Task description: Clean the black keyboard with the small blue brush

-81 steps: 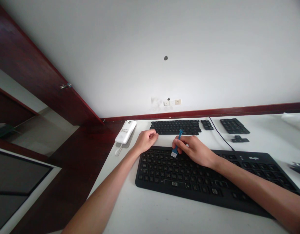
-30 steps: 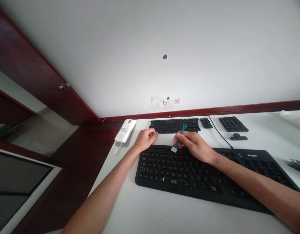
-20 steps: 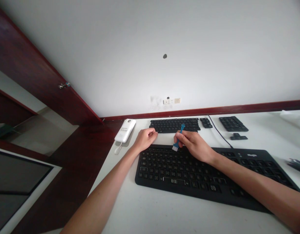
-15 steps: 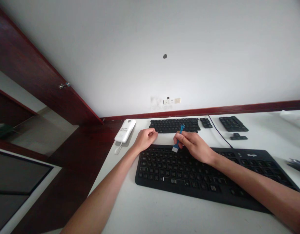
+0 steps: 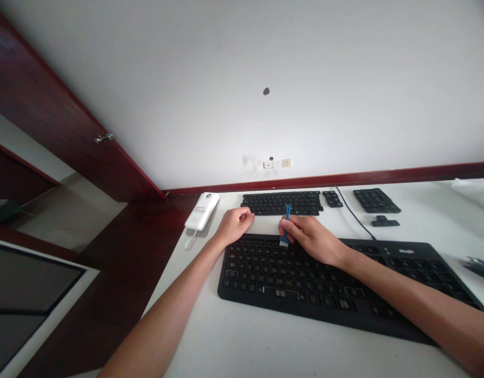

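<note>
A black keyboard base (image 5: 265,302) with its keycaps off lies across the white table, its switch sockets showing. My right hand (image 5: 315,239) pinches a small blue brush (image 5: 286,224), nearly upright. The white bristles point down at the upper rows of the base, and the frayed-looking blue end sticks up above my fingers. At the upper left corner of the base rests my left hand (image 5: 236,224), curled into a loose fist. Nothing shows in it, though its palm side is hidden.
Behind the base, removed keycaps lie grouped: a main block (image 5: 281,202), a small cluster (image 5: 332,199), a number pad (image 5: 376,200) and arrow keys (image 5: 385,221). A cable (image 5: 354,212) runs backward. A white power bank (image 5: 202,211) sits at left; a dark object (image 5: 480,266) lies at right.
The brush has shifted slightly left and turned more upright in my right hand, which moved a little with it. My left hand has stayed still.
</note>
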`<state>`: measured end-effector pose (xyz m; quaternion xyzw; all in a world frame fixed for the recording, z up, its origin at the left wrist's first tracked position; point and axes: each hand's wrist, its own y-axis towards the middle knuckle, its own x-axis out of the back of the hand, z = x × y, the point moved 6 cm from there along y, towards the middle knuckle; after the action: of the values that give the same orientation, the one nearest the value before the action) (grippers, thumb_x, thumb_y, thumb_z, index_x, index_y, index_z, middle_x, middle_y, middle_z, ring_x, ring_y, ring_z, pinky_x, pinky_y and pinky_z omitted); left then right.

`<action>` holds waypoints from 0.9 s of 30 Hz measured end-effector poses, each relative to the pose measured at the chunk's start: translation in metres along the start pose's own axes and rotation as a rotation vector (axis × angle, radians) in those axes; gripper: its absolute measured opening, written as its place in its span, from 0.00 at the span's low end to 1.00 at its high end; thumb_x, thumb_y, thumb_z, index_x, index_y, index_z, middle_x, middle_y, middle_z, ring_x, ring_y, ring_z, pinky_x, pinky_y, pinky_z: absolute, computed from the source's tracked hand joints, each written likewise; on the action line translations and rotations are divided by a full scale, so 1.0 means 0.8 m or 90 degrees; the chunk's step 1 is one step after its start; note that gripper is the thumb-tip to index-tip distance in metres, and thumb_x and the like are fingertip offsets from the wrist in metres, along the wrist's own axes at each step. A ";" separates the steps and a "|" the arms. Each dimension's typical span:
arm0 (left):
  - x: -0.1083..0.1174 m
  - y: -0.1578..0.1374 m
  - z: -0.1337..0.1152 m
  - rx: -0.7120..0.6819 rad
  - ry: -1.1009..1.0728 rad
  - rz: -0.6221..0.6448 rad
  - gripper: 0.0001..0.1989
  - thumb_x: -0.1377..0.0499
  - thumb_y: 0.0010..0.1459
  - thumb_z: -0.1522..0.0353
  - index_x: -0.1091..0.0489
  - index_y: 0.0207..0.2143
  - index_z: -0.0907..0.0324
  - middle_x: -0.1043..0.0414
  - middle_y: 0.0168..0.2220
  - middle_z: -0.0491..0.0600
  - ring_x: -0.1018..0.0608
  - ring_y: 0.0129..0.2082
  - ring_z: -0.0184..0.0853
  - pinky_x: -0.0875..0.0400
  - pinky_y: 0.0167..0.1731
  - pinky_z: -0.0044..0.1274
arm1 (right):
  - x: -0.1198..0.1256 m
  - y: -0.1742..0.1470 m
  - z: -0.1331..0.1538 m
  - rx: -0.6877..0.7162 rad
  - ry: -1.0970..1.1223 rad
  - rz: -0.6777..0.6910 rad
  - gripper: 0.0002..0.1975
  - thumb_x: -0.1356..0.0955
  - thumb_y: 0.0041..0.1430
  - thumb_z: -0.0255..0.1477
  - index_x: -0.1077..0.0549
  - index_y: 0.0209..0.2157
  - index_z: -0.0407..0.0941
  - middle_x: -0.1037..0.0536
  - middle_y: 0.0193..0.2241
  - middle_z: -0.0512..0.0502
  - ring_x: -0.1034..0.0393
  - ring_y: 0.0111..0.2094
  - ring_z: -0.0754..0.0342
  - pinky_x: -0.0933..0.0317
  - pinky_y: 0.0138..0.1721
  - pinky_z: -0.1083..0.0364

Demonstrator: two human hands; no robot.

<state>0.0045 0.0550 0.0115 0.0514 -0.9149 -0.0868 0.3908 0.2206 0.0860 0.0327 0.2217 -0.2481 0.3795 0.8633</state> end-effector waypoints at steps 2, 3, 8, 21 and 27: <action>0.000 0.000 0.000 0.001 0.000 -0.002 0.18 0.45 0.66 0.61 0.40 0.25 0.58 0.42 0.23 0.42 0.39 0.25 0.29 0.46 0.29 0.23 | 0.000 0.000 0.000 0.001 0.000 -0.002 0.27 0.44 0.76 0.45 0.25 0.33 0.46 0.27 0.24 0.49 0.32 0.26 0.53 0.41 0.32 0.54; 0.000 0.000 0.000 0.001 -0.001 -0.002 0.18 0.45 0.66 0.61 0.41 0.25 0.58 0.42 0.23 0.42 0.39 0.25 0.29 0.46 0.29 0.23 | 0.000 0.001 0.000 0.002 -0.001 -0.002 0.27 0.44 0.76 0.45 0.25 0.33 0.45 0.26 0.24 0.49 0.32 0.26 0.53 0.41 0.32 0.54; 0.001 0.000 -0.001 0.001 -0.006 -0.004 0.18 0.45 0.66 0.60 0.41 0.24 0.58 0.42 0.22 0.42 0.39 0.25 0.29 0.46 0.29 0.23 | -0.001 0.001 0.000 -0.005 -0.005 -0.001 0.26 0.44 0.76 0.45 0.25 0.33 0.45 0.27 0.23 0.50 0.32 0.26 0.54 0.42 0.32 0.54; 0.001 -0.001 -0.001 0.003 0.005 0.001 0.18 0.46 0.66 0.60 0.41 0.25 0.58 0.42 0.23 0.42 0.40 0.25 0.29 0.46 0.29 0.23 | 0.001 0.003 -0.004 -0.024 0.037 -0.017 0.27 0.43 0.75 0.46 0.24 0.32 0.45 0.26 0.23 0.50 0.33 0.25 0.54 0.42 0.30 0.55; 0.001 -0.001 -0.001 0.002 0.001 0.000 0.18 0.45 0.66 0.60 0.42 0.25 0.58 0.43 0.22 0.41 0.40 0.25 0.29 0.46 0.29 0.23 | 0.000 0.003 -0.005 -0.029 0.027 0.000 0.25 0.42 0.75 0.44 0.24 0.32 0.46 0.27 0.23 0.51 0.33 0.25 0.55 0.43 0.30 0.55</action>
<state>0.0049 0.0541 0.0127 0.0517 -0.9148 -0.0853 0.3915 0.2195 0.0896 0.0303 0.1941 -0.2383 0.3781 0.8732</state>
